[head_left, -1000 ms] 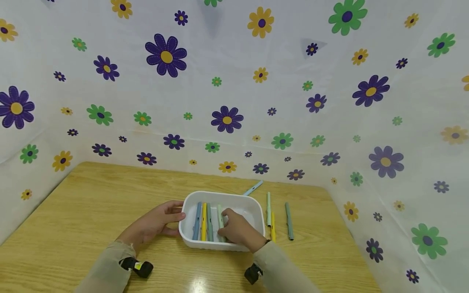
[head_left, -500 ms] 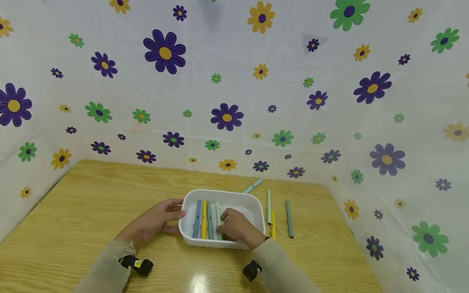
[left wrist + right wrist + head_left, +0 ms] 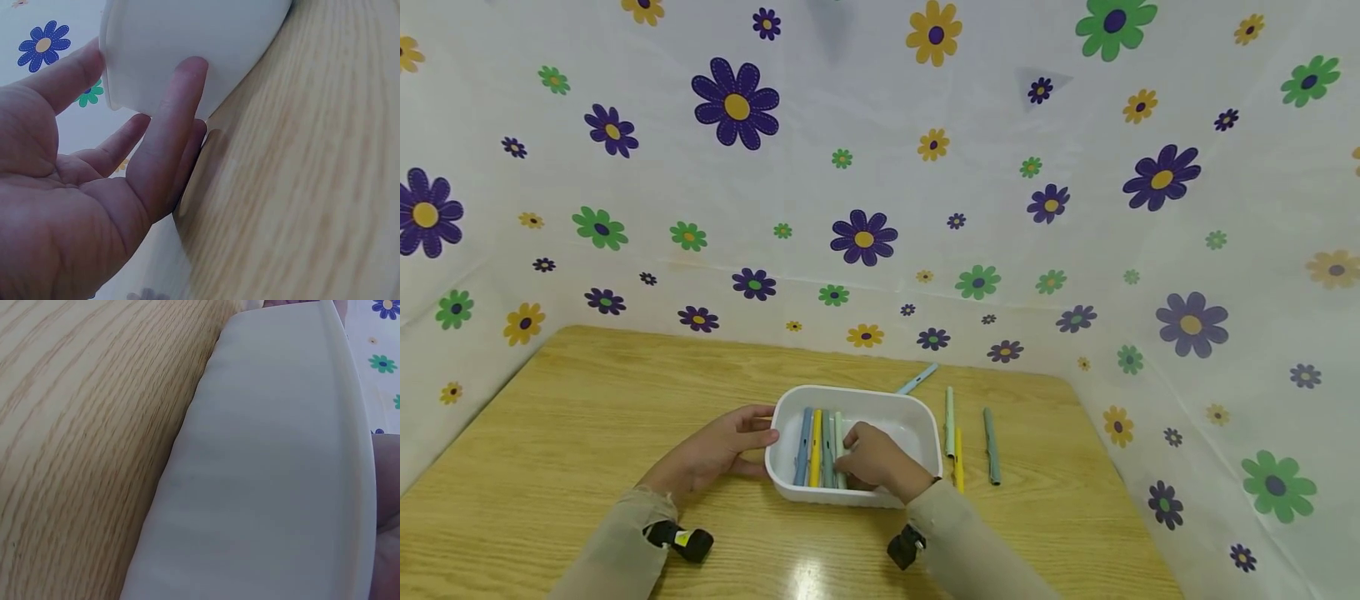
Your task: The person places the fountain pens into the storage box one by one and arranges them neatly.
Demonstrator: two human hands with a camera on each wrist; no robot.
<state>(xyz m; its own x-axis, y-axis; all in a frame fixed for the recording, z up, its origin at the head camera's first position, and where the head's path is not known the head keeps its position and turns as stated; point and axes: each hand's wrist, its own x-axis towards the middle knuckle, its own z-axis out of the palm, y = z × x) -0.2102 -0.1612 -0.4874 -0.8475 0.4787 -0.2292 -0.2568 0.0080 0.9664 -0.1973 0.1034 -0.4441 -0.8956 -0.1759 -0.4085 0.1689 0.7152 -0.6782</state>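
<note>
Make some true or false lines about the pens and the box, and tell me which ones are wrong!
1. The left hand holds one end of the box. True.
2. The right hand reaches into the box. True.
3. The pen nearest the right hand is red. False: it's the pale green pen.
4. A light blue pen lies on the table beyond the box. True.
5. Every pen is in the box. False: some lie on the table.
</note>
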